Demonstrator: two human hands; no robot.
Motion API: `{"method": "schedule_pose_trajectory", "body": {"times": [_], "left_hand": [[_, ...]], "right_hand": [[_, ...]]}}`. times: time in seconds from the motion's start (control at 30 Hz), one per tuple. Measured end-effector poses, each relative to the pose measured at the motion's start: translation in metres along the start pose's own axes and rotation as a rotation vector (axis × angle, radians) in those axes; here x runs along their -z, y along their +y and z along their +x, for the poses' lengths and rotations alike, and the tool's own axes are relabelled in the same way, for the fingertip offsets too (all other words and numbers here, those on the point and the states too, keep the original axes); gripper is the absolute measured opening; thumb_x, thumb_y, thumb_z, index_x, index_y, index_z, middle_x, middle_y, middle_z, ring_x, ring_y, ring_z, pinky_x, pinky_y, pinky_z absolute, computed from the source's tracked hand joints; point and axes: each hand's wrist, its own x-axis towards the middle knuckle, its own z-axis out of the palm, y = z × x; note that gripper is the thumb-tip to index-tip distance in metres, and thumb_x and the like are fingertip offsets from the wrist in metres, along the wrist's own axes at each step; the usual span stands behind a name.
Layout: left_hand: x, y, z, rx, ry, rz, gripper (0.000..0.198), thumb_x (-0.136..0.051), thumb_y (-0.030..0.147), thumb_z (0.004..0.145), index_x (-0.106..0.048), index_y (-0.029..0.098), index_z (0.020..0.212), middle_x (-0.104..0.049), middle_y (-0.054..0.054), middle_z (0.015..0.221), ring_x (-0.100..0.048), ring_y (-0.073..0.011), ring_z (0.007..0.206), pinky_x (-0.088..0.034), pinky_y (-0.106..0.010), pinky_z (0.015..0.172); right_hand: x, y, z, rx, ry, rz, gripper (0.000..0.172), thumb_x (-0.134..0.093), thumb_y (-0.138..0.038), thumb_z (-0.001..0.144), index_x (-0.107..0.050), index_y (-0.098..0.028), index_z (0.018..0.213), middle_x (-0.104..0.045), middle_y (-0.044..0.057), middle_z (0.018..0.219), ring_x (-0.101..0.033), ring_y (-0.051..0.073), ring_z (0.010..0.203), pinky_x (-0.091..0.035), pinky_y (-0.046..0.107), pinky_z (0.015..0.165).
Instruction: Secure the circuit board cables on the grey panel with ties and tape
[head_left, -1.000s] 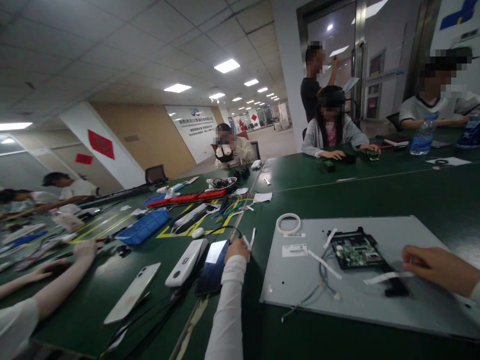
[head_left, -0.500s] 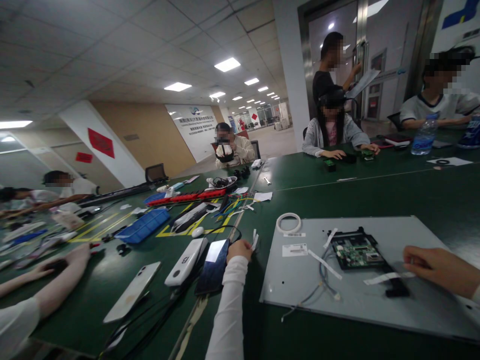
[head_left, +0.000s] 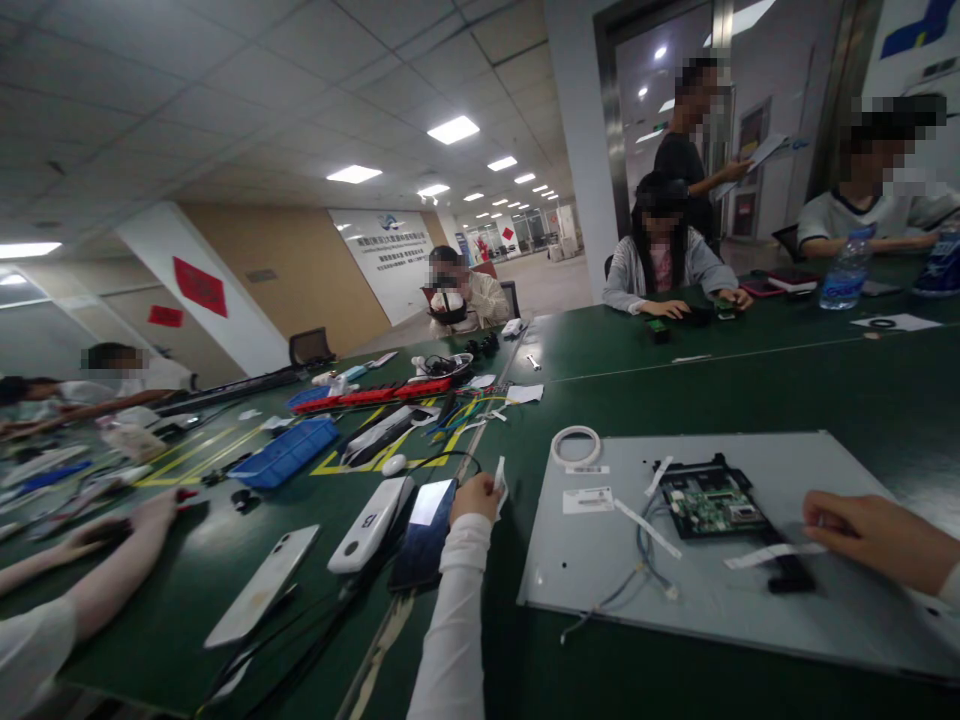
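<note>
My left hand (head_left: 474, 498) is closed around a white tape strip (head_left: 500, 482), which sticks up from the fingers beside a dark phone-like slab (head_left: 421, 550). Over the right side of a grey panel (head_left: 577, 570), my right hand (head_left: 877, 540) has its fingers curled together; what they hold, if anything, is hidden. Just below those fingers ends another tape strip (head_left: 772, 555), lying across a black bracket arm. A green circuit board (head_left: 720, 505) sits in its black frame on the panel. Near it are a bundle of thin wires (head_left: 645, 560) and a tape roll (head_left: 576, 446).
Left of my arm are a white power bank (head_left: 371, 525), a white phone (head_left: 264, 585) and black cables. Further off lie a blue tray (head_left: 289, 452), a red strip (head_left: 375, 395) and coloured wires. A co-worker's arms (head_left: 124, 550) rest at far left; other people sit across the table.
My left hand has lifted slightly and turned, so its tape strip now stands more upright. My right hand stays almost where it was. A standing person behind has moved right.
</note>
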Motion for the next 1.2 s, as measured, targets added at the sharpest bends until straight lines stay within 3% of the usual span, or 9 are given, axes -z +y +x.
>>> {"method": "schedule_pose_trajectory", "body": {"times": [0.13,0.37,0.57,0.8,1.0,1.2], "left_hand": [[0.000,0.006,-0.001,-0.009,0.041,0.033,0.017,-0.056,0.032,0.071,-0.063,0.022,0.083,-0.059,-0.005,0.095,-0.057,-0.0185,0.087,-0.041,-0.024,0.074],[0.003,0.017,0.000,-0.053,0.045,0.064,0.021,-0.051,0.021,0.074,-0.063,0.024,0.091,-0.059,-0.006,0.099,-0.054,-0.0205,0.093,-0.040,-0.028,0.080],[-0.007,0.011,0.013,-0.056,0.004,-0.012,0.017,-0.056,0.024,0.072,-0.065,0.022,0.086,-0.065,-0.004,0.088,-0.058,-0.0163,0.084,-0.041,-0.022,0.073],[-0.019,0.009,0.020,-0.008,0.050,-0.142,0.010,-0.062,0.017,0.064,-0.063,0.021,0.072,-0.065,0.001,0.073,-0.059,-0.0130,0.072,-0.041,-0.020,0.065],[-0.007,0.005,0.023,-0.012,0.116,-0.328,0.016,-0.061,0.020,0.066,-0.063,0.018,0.081,-0.066,0.001,0.074,-0.060,-0.0110,0.069,-0.043,-0.017,0.063],[0.008,-0.006,0.023,-0.015,0.205,-0.482,0.010,-0.059,0.024,0.067,-0.064,0.018,0.074,-0.066,0.001,0.070,-0.060,-0.0123,0.068,-0.045,-0.019,0.063]], "right_hand": [[-0.001,0.002,0.001,0.009,0.000,0.024,0.020,-0.039,-0.036,0.079,-0.052,-0.022,0.076,-0.057,0.001,0.063,-0.053,0.015,0.059,-0.031,0.024,0.054],[-0.002,0.006,0.003,0.016,-0.010,-0.016,0.021,-0.039,-0.039,0.079,-0.051,-0.022,0.077,-0.057,0.000,0.064,-0.053,0.015,0.060,-0.033,0.024,0.057],[0.000,0.002,0.001,0.017,-0.003,-0.005,0.019,-0.038,-0.035,0.079,-0.052,-0.022,0.077,-0.057,0.001,0.064,-0.053,0.016,0.060,-0.033,0.024,0.056],[0.001,0.001,0.001,0.019,-0.013,0.013,0.020,-0.038,-0.037,0.079,-0.051,-0.022,0.076,-0.058,0.001,0.064,-0.054,0.016,0.060,-0.033,0.025,0.056],[0.001,-0.001,0.000,0.002,-0.010,-0.006,0.018,-0.038,-0.034,0.079,-0.050,-0.022,0.076,-0.058,0.001,0.065,-0.054,0.015,0.061,-0.033,0.025,0.056],[0.001,-0.001,0.000,-0.007,-0.014,0.005,0.018,-0.038,-0.035,0.079,-0.050,-0.022,0.077,-0.057,0.000,0.064,-0.053,0.015,0.061,-0.034,0.025,0.057]]}}
